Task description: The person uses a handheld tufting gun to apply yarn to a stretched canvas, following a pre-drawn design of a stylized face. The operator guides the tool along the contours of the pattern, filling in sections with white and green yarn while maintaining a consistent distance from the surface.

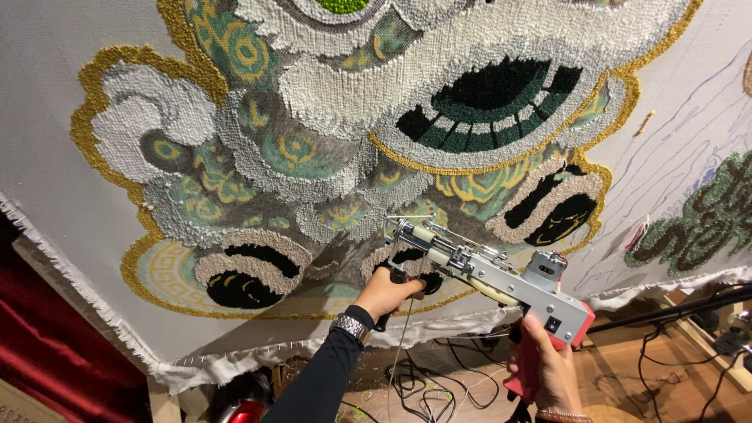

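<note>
The left hand [384,294] is gripping the tufting gun [489,274] by its front handle, the right hand [548,364] wrapping the red grip — keeping the needle square against the stretched cloth [55,141] is mattering most.

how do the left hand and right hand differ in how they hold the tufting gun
The left hand wraps the black front handle near the needle end of the tufting gun; the right hand holds the red rear grip below the body. The left arm wears a dark sleeve and a metal watch; the right wrist shows a thin bracelet. Both hands are closed on the same gun, pressed to the tufted cloth.
</note>
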